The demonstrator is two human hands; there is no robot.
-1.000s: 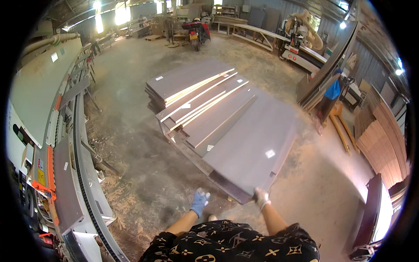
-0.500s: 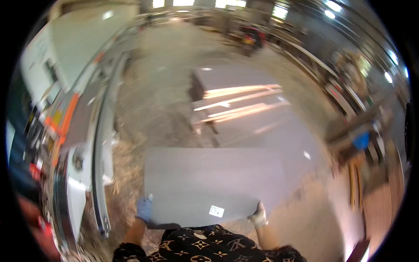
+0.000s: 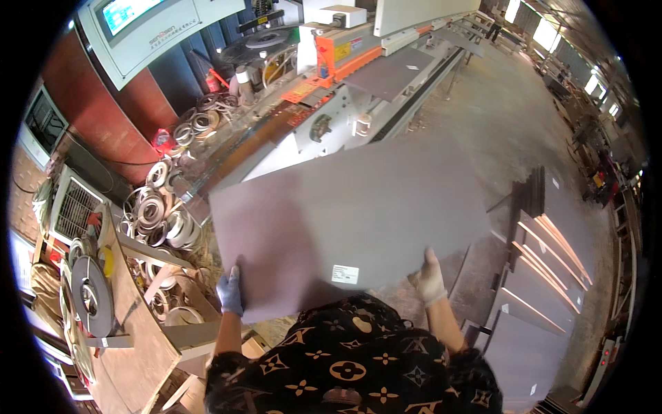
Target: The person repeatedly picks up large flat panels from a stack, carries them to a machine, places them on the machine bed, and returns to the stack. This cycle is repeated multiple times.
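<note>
A large grey rectangular board with a white label near its close edge is held out in front of my body. My left hand, in a bluish glove, grips its near left corner with the thumb on top. At the near right edge, my right hand in a pale glove has its thumb on the upper face. The fingers of both hands are largely hidden under the board. Beyond its far edge lies the long machine bed, with another grey panel on it.
Stacked grey panels with pale-edged strips stand at right. Coils of edging tape crowd the floor at left beside a wooden table holding a large grey roll. An orange guard and a control screen are at the machine.
My view has swung left, from the panel stack toward the machine. Both hands still grip the board, which has turned along with me and now tilts up toward the right.
</note>
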